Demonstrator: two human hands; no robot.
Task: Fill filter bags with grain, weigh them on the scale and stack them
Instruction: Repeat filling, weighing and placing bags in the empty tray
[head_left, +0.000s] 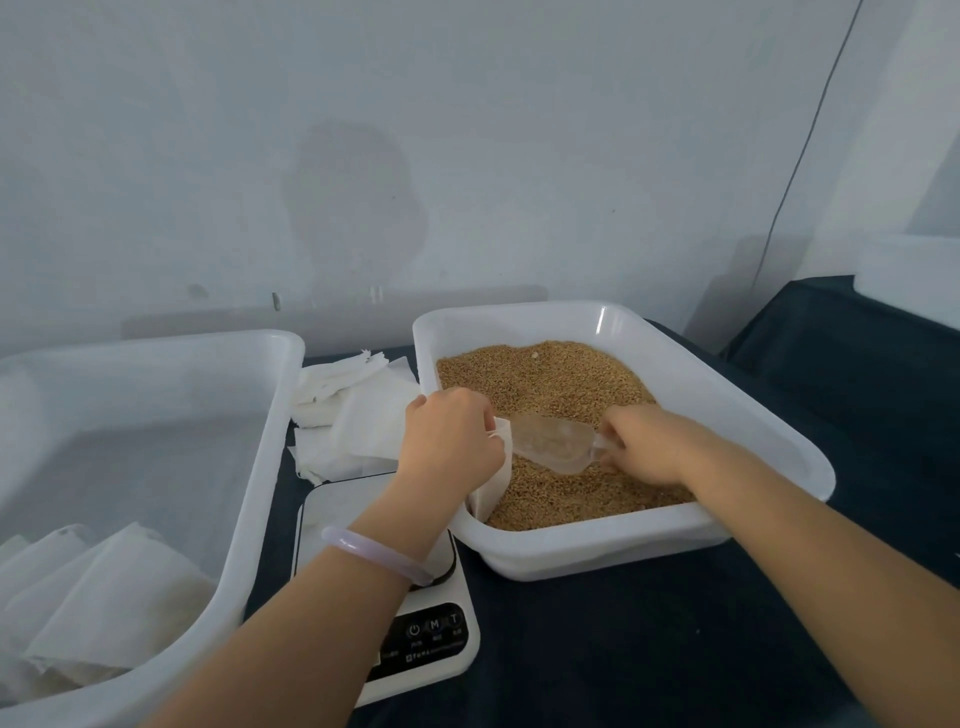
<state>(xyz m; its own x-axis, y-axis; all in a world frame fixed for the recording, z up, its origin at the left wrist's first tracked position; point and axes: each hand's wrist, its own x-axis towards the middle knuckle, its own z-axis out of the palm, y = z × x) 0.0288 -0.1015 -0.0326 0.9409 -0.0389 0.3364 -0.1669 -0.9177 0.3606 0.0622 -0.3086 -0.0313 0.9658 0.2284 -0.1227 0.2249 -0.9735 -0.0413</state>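
Observation:
A white tub (737, 415) on the right holds brown grain (540, 384). Over its near left corner my left hand (449, 436) grips the mouth of a white filter bag (491, 486) that hangs down inside the tub. My right hand (647, 447) holds the handle of a clear plastic scoop (553, 441), whose tip points into the bag's mouth. A white digital scale (415, 639) sits on the dark cloth under my left forearm. Filled white bags (98, 592) lie stacked in the near end of the left tub (260, 467).
A loose pile of flat filter bags (353, 410) lies between the two tubs, behind the scale. A dark cloth (675, 649) covers the table. A pale wall stands close behind, and a dark covered block (831, 343) rises at the far right.

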